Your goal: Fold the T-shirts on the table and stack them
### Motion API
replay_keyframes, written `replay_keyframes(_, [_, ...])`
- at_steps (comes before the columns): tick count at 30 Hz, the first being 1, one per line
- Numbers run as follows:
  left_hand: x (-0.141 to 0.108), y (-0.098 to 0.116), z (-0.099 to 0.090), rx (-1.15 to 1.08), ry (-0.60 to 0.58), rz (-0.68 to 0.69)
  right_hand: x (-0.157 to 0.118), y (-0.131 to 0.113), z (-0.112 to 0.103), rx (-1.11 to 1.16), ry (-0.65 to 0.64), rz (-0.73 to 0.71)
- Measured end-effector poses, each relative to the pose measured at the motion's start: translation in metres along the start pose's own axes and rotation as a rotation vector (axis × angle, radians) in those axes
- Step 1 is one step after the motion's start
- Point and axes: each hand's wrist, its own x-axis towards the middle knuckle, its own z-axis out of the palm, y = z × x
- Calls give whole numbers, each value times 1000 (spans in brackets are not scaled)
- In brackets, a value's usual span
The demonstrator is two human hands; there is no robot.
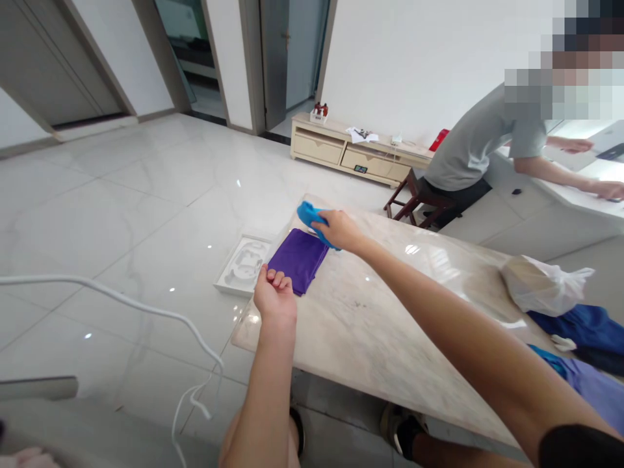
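Folded purple cloth [298, 259] lies flat at the far left end of the marble surface [385, 325]. Blue cloth [312, 213] bunched at its far edge, in the right hand [338, 229]: fingers closed on it, one part sticking out past the fingertips, another hanging below. Left hand [274, 299] at the purple cloth's near left corner, fingers half curled; cannot tell whether they grip the corner. Both hands hide bits of the purple cloth's edges.

White tray with moulded hollows [240, 268] just past the surface's end, left of the purple cloth. White cable [141, 305] loops further left. Right part of the surface: tied plastic bag [543, 286], dark blue fabric [589, 328], lilac fabric [597, 383], well apart from the hands. Beyond, a person in grey [480, 140] sits on a dark stool [414, 198]; low cabinet [351, 153] by the wall.
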Motion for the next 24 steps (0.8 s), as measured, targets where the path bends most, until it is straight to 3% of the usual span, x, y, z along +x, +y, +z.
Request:
replay_keyframes(3, [-4,5,0,-40,45,16,-11,-12,57,342,-187,62])
replay_keyframes(6, [-8,11,0,-48,56,12,-28,-7,74,601,-248,162])
replay_keyframes(8, [-9,15,-1,-33,48,4,-40,10,61,681,-209,201])
replay_keyframes(11, [-11,17,-1,2,19,-2,-70,52,24,708,-117,267])
replay_keyframes(15, [-15,6,4,20,-26,-53,-136,119,-22,646,19,414])
replay_keyframes(20, [-30,-33,20,163,-121,-175,-233,176,-53,502,114,597])
replay_keyframes(24, [-61,-85,31,336,-186,-289,-296,206,-60,256,85,647])
